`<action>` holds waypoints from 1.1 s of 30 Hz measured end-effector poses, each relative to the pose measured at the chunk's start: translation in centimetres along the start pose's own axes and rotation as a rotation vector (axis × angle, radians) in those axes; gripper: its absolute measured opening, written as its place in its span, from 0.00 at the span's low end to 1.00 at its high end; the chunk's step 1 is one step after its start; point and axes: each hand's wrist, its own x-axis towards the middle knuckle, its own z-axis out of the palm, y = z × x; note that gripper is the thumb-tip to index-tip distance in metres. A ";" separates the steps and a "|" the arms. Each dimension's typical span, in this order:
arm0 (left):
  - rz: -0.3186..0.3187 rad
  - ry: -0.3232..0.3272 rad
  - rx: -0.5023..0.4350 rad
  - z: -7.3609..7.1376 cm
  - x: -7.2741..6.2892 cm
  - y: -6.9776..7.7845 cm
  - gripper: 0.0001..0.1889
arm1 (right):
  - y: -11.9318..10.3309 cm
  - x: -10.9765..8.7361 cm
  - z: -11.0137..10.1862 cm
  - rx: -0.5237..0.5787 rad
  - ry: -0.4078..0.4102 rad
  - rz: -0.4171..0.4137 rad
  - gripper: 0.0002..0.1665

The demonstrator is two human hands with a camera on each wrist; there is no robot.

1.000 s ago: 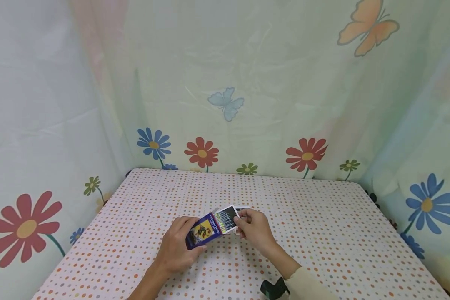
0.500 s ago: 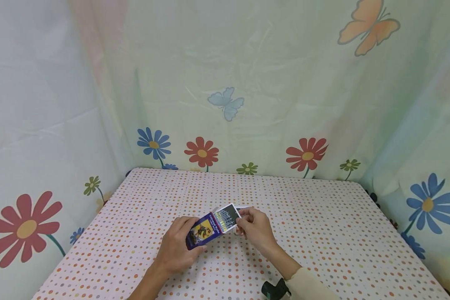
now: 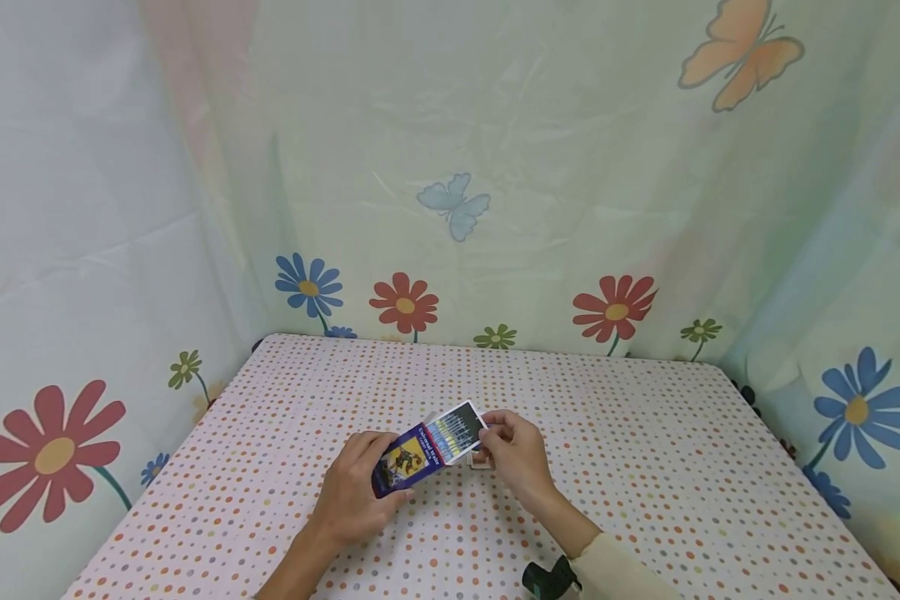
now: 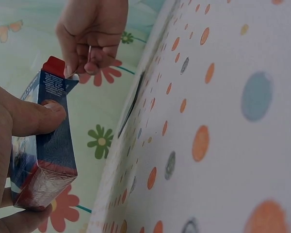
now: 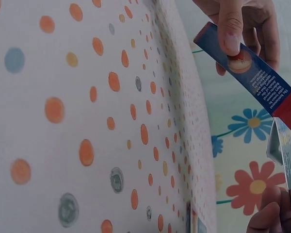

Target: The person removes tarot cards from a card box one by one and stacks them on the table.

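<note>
My left hand (image 3: 354, 483) grips a dark blue tarot card box (image 3: 408, 462) with a yellow picture on its front, held tilted with its open end up and to the right. A red flap (image 4: 54, 66) stands out at that end in the left wrist view. My right hand (image 3: 521, 458) pinches the outer end of a white-bordered tarot card (image 3: 456, 432), which sticks out of the box. Its picture has a dark top and a pale blue and yellow lower part. Just below, partly hidden by the right hand, another card (image 3: 480, 461) shows near the table.
A white table (image 3: 615, 433) with coloured dots lies under both hands. Curtains (image 3: 540, 167) printed with flowers and butterflies rise behind it and at both sides. A black object (image 3: 549, 578) sits by the right sleeve (image 3: 618, 571).
The card has slid further out of the box, up and to the right, with the right hand moving slightly that way. The left hand and the box have stayed in place.
</note>
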 end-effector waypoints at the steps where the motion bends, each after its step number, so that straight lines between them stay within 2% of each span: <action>1: 0.001 0.000 0.000 0.0 0.0 0.0 0.40 | 0.0 0.0 0.0 -0.003 0.009 -0.003 0.13; 6: 0.007 -0.001 -0.003 0.0 0.0 0.0 0.40 | 0.3 0.1 -0.3 -0.014 0.041 -0.017 0.14; 24: 0.004 -0.015 -0.021 0.1 0.1 0.2 0.40 | 1.3 1.2 0.1 0.112 0.104 0.027 0.15; 27: 0.006 -0.013 -0.019 0.1 0.1 0.1 0.40 | 1.3 1.5 0.4 0.141 0.107 0.042 0.15; 33: 0.008 -0.002 -0.013 0.1 0.1 0.0 0.40 | 1.6 2.1 0.7 0.133 0.104 0.058 0.16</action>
